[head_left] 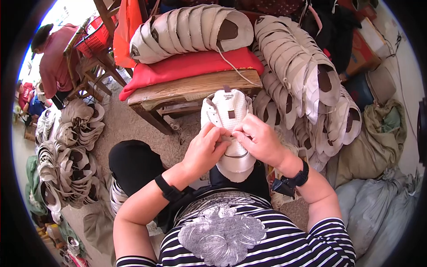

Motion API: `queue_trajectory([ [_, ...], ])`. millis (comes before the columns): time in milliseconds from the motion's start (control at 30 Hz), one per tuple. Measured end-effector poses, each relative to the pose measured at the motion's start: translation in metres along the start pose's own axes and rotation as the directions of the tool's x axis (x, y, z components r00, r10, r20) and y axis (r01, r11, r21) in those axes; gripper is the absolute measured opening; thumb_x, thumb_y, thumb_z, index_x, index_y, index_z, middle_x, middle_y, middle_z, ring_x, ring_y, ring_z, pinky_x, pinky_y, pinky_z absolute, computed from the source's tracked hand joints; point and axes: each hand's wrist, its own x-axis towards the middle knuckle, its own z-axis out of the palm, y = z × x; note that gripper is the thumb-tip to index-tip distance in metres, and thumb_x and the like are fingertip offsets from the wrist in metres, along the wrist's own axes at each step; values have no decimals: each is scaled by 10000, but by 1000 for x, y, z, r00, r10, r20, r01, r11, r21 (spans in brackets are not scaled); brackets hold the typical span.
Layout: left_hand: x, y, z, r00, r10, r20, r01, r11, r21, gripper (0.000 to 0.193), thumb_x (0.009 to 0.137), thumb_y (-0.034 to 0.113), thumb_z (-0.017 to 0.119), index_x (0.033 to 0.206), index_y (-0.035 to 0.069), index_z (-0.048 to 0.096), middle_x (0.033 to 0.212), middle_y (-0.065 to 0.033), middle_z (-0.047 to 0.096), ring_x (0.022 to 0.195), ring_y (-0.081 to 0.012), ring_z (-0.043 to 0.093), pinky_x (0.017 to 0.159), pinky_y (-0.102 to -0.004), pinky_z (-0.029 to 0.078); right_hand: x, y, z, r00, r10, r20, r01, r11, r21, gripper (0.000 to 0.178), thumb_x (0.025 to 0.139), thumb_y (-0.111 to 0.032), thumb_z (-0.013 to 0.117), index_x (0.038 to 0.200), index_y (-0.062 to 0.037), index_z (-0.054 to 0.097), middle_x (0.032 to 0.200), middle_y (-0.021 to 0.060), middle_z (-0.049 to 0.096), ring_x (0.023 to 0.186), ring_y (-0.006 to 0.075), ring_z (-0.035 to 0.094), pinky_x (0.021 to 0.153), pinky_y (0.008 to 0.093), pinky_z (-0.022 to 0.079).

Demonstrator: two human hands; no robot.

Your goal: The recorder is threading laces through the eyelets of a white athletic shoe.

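A white and beige shoe upper [236, 168], without a sole, lies over my lap with its toe toward me. Its padded tongue [225, 104] points away and has a small dark square on it. My left hand [203, 149] is closed in a pinch at the upper's throat, where the tongue meets the toe part. Opposite it, my right hand [259, 139] pinches the same spot, and the fingertips of both almost meet. Whether a lace or thread is also between the fingertips is too small to make out.
Ahead stands a wooden bench [195, 89] with a red cloth [191, 66] and a row of nested uppers [187, 31]. More nested uppers [293, 58] are stacked at right, beside grey sacks [378, 218]. Piles of uppers [71, 164] cover the left floor. A person [58, 62] sits far left.
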Motion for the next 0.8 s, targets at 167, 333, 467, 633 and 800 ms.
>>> queue_trajectory([
  [167, 9, -1, -7, 963, 268, -34, -237, 897, 374, 203, 791, 84, 727, 985, 84, 667, 887, -65, 531, 799, -226, 562, 728, -355, 454, 3, 0, -3, 995, -23, 94, 24, 1000, -12, 89, 881, -143, 667, 920, -65, 646, 877, 118, 591, 765, 320, 617, 668, 401, 504],
  [333, 6, -5, -39, 933, 360, 30, -302, 732, 611, 155, 763, 30, 685, 894, 94, 630, 900, -67, 536, 869, -272, 537, 766, -381, 425, 1, -1, -11, 985, 113, 127, -135, 975, 179, 104, 884, -80, 681, 967, -30, 644, 813, 12, 520, 735, 108, 529, 654, 253, 451],
  [467, -18, -30, -136, 877, 274, -395, 176, 581, 795, 129, 873, 42, 603, 996, 37, 565, 1038, -140, 501, 1076, -327, 463, 945, -430, 395, -23, 24, -40, 886, 392, 249, -448, 862, 237, 174, 866, -99, 696, 998, -23, 613, 822, -1, 543, 736, 83, 519, 679, 241, 453],
  [633, -162, -142, -345, 318, -266, -910, 626, 780, -9, 254, 987, 147, 554, 1161, -31, 605, 1149, -103, 604, 1022, -220, 575, 832, -315, 504, -62, 66, -59, 765, 525, 373, -571, 820, 19, 194, 851, -190, 700, 932, -23, 641, 833, 73, 606, 750, 151, 582, 717, 289, 481],
  [800, -320, -211, -447, 228, -541, -810, -50, 824, -564, 222, 1019, 127, 476, 1121, -38, 585, 971, -113, 625, 758, -173, 560, 655, -269, 473, -98, 150, -50, 908, 322, 269, -290, 945, -155, 201, 848, -207, 679, 886, -14, 640, 777, 124, 617, 692, 195, 598, 646, 347, 484],
])
